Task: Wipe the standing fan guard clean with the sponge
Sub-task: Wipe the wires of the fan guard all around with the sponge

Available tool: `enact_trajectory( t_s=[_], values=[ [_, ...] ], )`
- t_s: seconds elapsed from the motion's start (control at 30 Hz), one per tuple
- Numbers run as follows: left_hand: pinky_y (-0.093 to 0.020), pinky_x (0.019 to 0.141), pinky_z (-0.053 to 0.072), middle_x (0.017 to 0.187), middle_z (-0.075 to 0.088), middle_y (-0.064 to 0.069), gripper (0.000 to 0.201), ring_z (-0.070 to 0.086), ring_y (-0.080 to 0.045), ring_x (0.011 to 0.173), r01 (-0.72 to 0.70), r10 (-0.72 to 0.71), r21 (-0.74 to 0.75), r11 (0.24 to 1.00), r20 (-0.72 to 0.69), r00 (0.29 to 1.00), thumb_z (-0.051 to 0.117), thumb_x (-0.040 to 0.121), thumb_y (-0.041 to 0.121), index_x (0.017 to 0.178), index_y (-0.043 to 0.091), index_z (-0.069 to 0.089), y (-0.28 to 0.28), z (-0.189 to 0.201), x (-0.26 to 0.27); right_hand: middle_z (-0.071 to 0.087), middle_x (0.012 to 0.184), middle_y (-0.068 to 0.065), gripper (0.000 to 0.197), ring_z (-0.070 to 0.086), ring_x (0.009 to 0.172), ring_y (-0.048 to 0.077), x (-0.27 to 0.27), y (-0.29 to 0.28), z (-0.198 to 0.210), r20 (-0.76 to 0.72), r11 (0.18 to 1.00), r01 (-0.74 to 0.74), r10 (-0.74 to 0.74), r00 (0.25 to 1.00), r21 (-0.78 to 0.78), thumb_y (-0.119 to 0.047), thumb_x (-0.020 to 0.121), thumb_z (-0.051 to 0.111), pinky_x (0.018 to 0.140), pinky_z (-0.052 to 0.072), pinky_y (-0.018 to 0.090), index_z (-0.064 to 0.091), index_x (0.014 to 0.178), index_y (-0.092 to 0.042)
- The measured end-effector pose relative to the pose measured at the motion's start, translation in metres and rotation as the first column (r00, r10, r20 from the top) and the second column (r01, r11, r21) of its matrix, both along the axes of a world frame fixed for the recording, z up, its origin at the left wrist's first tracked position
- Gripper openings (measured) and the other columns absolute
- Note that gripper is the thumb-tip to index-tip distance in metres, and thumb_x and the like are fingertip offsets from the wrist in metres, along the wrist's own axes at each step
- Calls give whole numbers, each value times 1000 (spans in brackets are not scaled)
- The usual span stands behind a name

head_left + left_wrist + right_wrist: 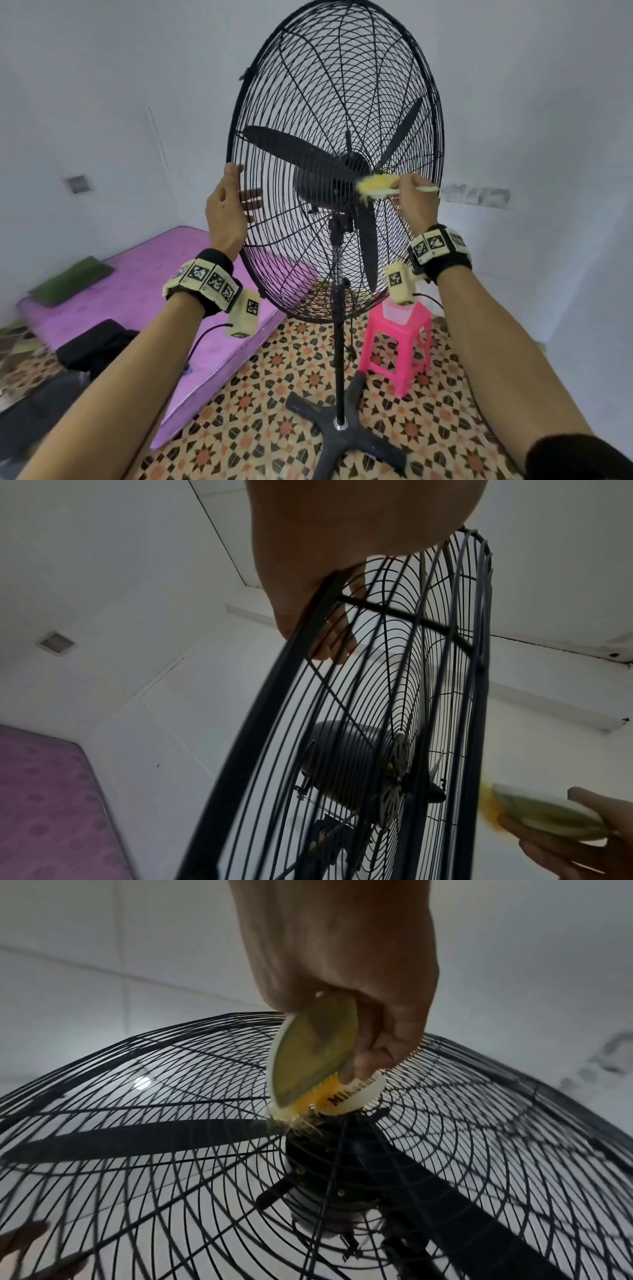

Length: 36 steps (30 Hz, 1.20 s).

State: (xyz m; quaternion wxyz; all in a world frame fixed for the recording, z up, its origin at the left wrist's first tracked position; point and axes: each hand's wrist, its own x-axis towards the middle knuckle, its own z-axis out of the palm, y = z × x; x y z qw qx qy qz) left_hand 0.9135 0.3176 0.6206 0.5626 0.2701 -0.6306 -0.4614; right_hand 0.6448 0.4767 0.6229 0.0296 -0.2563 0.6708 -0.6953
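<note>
The big round black wire fan guard (337, 161) stands on its pole. At its middle, the right hand (412, 202) pinches the yellow scrubbing sponge (375, 185). The left hand (224, 209) grips the guard's rim. Rub gently and keep holding the rim steady.

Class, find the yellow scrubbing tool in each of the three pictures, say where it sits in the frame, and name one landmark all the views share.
Head view: the scrubbing tool sits right of centre, held by the right hand against the guard beside the hub.
Left wrist view: scrubbing tool at the lower right edge, blurred.
Right wrist view: scrubbing tool at centre, its bristles on the guard's middle.
Shared landmark: the dark motor housing behind the wires.
</note>
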Motion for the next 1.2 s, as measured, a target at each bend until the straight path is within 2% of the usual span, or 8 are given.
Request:
enact_trajectory(
  t_s=[0.23,0.47,0.57,0.73,0.83,0.93,1.07,1.2],
  values=[
    [-53,110,50,134,70,-2,91,66,-21,123,-3,3,5,1000,-8,1000,33,85,93,144,30,61,2,0,9,70,80,-12,22,61,64,8,-2,4,7,-12,959,256,-259,966,-118,-21,96,53,59,48,28,73,87,-22],
    [-38,104,53,126,73,0,67,69,-13,110,-7,7,-43,999,3,1000,31,98,79,136,34,63,3,6,4,73,99,-1,16,69,72,11,27,3,-22,-77,997,-70,67,995,-29,-12,94,59,49,44,14,71,83,-12],
    [-26,105,51,120,71,11,62,65,4,108,-15,16,-56,998,9,1000,31,104,71,139,30,62,1,3,5,75,102,-2,19,70,77,17,24,5,-19,79,983,89,-77,994,-163,-16,93,59,50,46,20,71,79,-23],
    [-55,110,48,142,65,-3,67,61,-21,128,1,-1,-46,999,-6,1000,30,98,79,139,35,61,2,1,7,74,100,0,19,71,72,11,45,3,-21,-13,990,-133,133,991,-41,-13,98,56,53,48,19,68,83,-18],
    [-48,117,43,147,60,-4,59,56,-19,134,3,-3,-73,997,-3,1000,31,103,71,138,35,62,8,5,9,77,97,6,17,73,72,19,46,10,-19,32,970,-240,242,970,-50,-9,95,57,54,46,20,68,82,-13],
    [-44,112,48,139,66,-4,63,62,-16,126,12,-12,-60,998,2,1000,31,104,69,143,27,60,8,4,9,77,103,16,13,71,70,19,39,9,-17,212,967,-65,120,970,-246,-13,96,58,52,47,22,70,91,-15],
    [-6,94,39,138,59,10,58,55,12,110,12,-11,-88,996,21,1000,31,109,57,149,21,55,12,5,9,76,102,16,15,72,68,20,59,1,-26,148,966,-115,152,977,-233,-10,98,57,51,50,21,69,89,-12],
    [-31,100,47,132,68,2,62,64,-7,108,25,-23,-91,996,19,1000,28,106,65,139,25,61,12,7,12,76,100,20,19,74,70,29,79,10,-28,117,942,-274,299,947,-196,-8,96,57,52,52,23,68,81,-7]
  ],
)
